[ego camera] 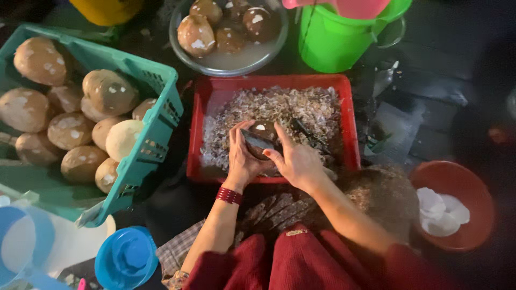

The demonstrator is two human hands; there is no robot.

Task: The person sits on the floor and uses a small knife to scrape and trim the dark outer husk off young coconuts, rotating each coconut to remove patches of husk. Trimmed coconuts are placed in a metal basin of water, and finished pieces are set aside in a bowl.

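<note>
Biggest thing is the teal crate filling the left side of the frame, tipped and piled with brown coconuts, a few scraped pale. Center frame sits the red tray, full of flaky brown-and-white shavings. Top right there's a green bucket, and top center a metal bowl with more coconuts sitting in cloudy water. Lower right, an orange bowl holds white pieces. Bottom left, a blue lid.

Now the hands, both over the tray. The left hand, red bangles on the wrist, is cupped around a dark coconut, fingers wrapped on it. The right hand is clenched on a knife, blade lying flat against the coconut's near side.
</note>
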